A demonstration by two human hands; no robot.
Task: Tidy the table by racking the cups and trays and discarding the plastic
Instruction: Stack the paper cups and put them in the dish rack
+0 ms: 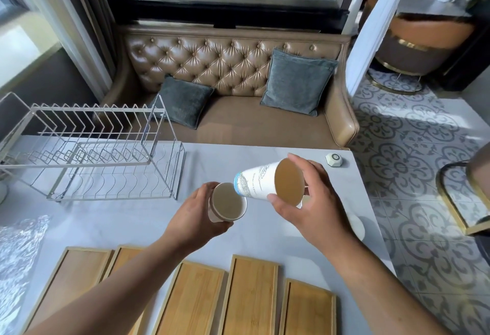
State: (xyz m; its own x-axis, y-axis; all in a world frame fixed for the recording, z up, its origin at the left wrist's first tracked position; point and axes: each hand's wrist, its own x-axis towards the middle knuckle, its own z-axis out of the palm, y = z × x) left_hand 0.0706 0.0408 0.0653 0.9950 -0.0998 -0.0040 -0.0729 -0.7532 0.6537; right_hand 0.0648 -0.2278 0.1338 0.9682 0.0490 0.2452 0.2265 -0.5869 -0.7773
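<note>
Above the tabletop (pixel 252 239), our left hand (pixel 191 218) grips a mouth-up cup (pixel 228 203). Our right hand (pixel 310 202) clasps the printed cup (pixel 257 181), its long axis tilted and its base touching that rim on the left, poised, we judge, for nesting.

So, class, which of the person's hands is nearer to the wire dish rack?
Left. The left hand, gripping a plain paper cup, is right of the dish rack, off its near corner; the right hand, holding a printed cup, is farther right.
</note>
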